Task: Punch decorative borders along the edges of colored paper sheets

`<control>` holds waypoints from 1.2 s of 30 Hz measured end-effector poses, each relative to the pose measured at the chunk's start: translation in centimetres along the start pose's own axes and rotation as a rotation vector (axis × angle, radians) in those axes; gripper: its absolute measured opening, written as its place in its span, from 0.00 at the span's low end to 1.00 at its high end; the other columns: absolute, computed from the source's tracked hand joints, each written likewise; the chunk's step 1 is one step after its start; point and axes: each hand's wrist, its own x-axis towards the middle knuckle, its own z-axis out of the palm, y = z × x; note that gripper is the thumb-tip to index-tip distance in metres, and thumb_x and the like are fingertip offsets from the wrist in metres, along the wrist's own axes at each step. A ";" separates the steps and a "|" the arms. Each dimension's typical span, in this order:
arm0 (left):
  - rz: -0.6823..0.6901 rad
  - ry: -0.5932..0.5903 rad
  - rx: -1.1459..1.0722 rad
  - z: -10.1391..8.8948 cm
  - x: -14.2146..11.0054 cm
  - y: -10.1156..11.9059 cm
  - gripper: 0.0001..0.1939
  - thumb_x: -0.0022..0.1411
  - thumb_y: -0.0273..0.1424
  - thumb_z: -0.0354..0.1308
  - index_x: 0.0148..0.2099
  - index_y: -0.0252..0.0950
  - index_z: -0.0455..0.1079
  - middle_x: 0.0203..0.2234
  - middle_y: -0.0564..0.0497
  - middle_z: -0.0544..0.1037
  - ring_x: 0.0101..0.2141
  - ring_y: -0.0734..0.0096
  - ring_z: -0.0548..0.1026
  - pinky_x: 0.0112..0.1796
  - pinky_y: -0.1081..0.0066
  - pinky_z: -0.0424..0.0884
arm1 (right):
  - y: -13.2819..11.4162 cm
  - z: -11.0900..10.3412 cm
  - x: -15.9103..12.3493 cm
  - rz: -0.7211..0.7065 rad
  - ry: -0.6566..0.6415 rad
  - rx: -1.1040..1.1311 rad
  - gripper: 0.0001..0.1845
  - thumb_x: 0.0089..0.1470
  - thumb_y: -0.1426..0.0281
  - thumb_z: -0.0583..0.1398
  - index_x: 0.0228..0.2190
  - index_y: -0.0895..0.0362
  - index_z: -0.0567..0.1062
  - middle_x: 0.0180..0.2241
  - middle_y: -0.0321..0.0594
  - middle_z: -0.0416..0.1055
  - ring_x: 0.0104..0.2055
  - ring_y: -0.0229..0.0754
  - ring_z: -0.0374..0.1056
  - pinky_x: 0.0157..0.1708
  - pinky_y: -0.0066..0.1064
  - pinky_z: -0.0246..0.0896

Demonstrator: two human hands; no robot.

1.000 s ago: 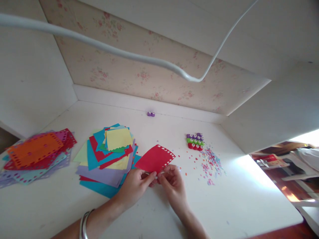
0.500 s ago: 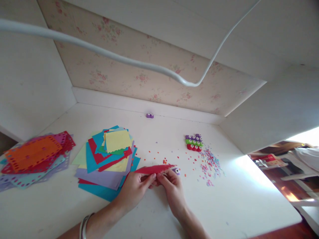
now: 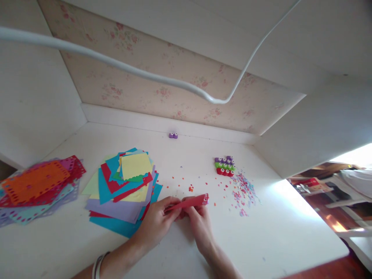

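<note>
At a white table [image 3: 252,240], seen from where I stand in the room, a person's left hand [image 3: 158,219] pinches the left end of a red paper [image 3: 190,202] between thumb and fingers; the right hand [image 3: 200,224] curls its fingers under the paper's right half, though I cannot tell what they grip; the sheet is tilted nearly edge-on above the tabletop, its right end dotted with holes.

Beside the left hand spreads a stack of coloured paper [image 3: 136,164], corners jutting; farther left, punched sheets [image 3: 37,180] reach toward the side panel; right of the hands, confetti [image 3: 244,190] lies scattered near a cluster of small eyed blocks [image 3: 224,166], and two purple blocks [image 3: 173,135] sit close to the back edge; white tabletop runs from the right hand to the table's rounded right corner, giving that arm the wider room.
</note>
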 end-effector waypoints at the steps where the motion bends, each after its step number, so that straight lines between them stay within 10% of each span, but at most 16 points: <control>1: -0.009 0.007 -0.006 0.1 0.0 0.0 0.10 0.63 0.35 0.55 0.39 0.39 0.75 0.31 0.50 0.80 0.33 0.65 0.77 0.35 0.72 0.71 | 0.0 0.0 0.0 -0.002 0.000 0.007 0.03 0.47 0.70 0.58 0.24 0.55 0.72 0.20 0.35 0.74 0.22 0.40 0.71 0.25 0.31 0.67; 25: -0.005 0.006 -0.064 0.2 0.0 -0.4 0.15 0.64 0.41 0.54 0.44 0.38 0.76 0.30 0.50 0.79 0.32 0.65 0.75 0.34 0.71 0.70 | -0.1 -0.2 -0.2 -0.031 -0.063 -0.079 0.07 0.54 0.67 0.58 0.27 0.57 0.72 0.21 0.36 0.73 0.23 0.39 0.71 0.25 0.29 0.67; 32: -0.188 0.122 0.047 0.0 0.4 -1.1 0.22 0.61 0.47 0.55 0.25 0.35 0.71 0.19 0.51 0.75 0.23 0.67 0.73 0.26 0.73 0.66 | -1.5 -5.6 -0.2 -0.456 0.186 -0.692 0.11 0.58 0.65 0.58 0.41 0.54 0.75 0.44 0.47 0.72 0.36 0.43 0.71 0.29 0.32 0.70; 36: -0.201 0.145 -0.037 0.0 0.6 -1.1 0.18 0.59 0.46 0.58 0.31 0.34 0.73 0.21 0.51 0.77 0.24 0.67 0.75 0.27 0.72 0.70 | -1.7 -8.5 0.5 -0.525 0.051 -0.949 0.15 0.60 0.67 0.57 0.48 0.51 0.75 0.50 0.47 0.71 0.50 0.50 0.68 0.47 0.45 0.68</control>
